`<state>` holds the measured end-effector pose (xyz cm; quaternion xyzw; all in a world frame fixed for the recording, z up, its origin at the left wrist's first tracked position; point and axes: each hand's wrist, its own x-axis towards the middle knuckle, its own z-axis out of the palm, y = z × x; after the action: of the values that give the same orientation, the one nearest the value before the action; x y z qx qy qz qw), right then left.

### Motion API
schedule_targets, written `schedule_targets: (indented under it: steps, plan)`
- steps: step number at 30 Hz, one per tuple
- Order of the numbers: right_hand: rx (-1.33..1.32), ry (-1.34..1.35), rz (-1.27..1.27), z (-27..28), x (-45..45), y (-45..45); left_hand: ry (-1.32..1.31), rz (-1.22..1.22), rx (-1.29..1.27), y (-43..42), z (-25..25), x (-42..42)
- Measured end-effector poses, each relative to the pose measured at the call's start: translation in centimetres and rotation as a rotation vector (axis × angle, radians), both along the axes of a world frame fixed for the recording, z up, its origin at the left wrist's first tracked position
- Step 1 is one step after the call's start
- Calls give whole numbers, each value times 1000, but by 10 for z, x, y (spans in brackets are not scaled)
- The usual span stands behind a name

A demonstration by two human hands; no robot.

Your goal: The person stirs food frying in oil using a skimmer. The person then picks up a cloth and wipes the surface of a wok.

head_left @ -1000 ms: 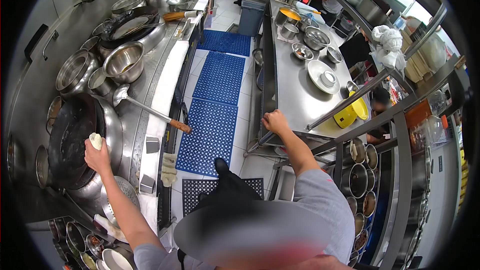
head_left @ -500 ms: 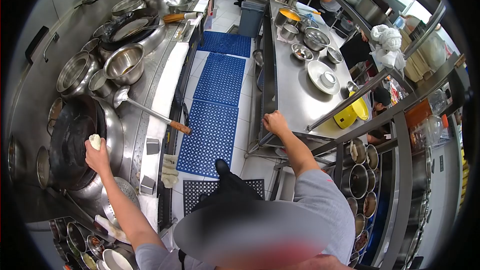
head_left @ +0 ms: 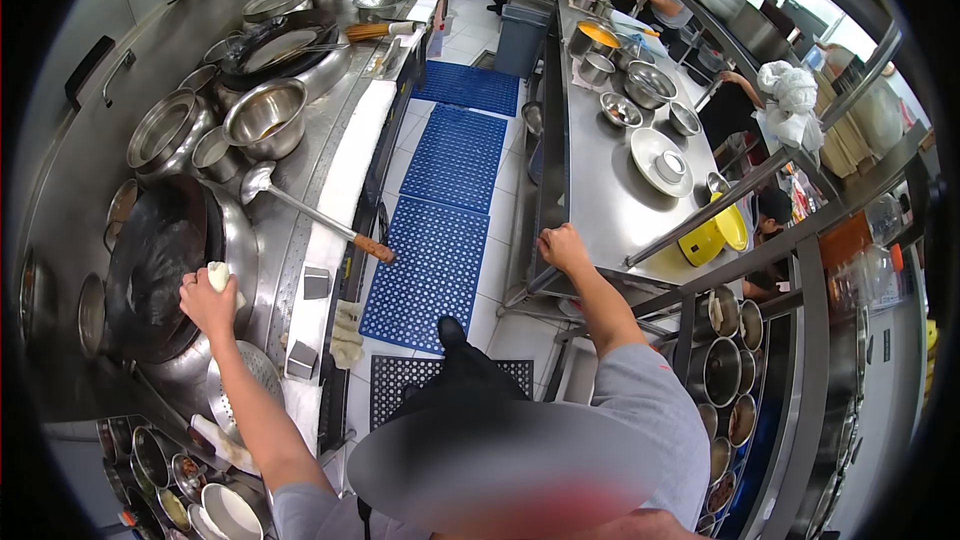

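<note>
My left hand (head_left: pixel 210 302) is closed round a bunched white cloth (head_left: pixel 222 280) at the near right rim of the large black wok (head_left: pixel 155 265). Faint vapour seems to show over the wok's dark inside. My right hand (head_left: pixel 563 245) has its fingers curled in at the near left edge of the steel table (head_left: pixel 595 205); whether it grips anything is hidden. A ladle (head_left: pixel 320 217) with a wooden handle lies across the stove's front ledge, its bowl near a steel bowl (head_left: pixel 265 120). Below my left forearm sits a perforated strainer (head_left: pixel 245 390).
On the steel table are a white plate (head_left: pixel 648 145), several metal bowls and a yellow container (head_left: pixel 705 240). A second wok (head_left: pixel 285 45) stands farther along the stove. Metal shelving (head_left: pixel 812 360) rises at the right. Co-workers (head_left: pixel 655 5) are at the back right.
My left hand has moved right and turned with the cloth, onto the wok's right rim. My right hand stays at the table edge. The whole view has shifted slightly.
</note>
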<state>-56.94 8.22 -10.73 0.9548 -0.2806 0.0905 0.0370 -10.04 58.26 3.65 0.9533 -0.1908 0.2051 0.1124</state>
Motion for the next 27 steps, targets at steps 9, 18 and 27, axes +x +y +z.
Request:
schedule_targets:
  steps: [9, 18, 27]
  plan:
    - [-5, 20, -35, 6, 1, 4, 2, 15, 20, -2, 2, -4]
    - [13, 24, -16, -2, -1, -2, 72, -13, -52, 0, 2, -3]
    - [0, 3, -39, 8, 1, 7, 1015, -172, -2137, -10, -25, -122]
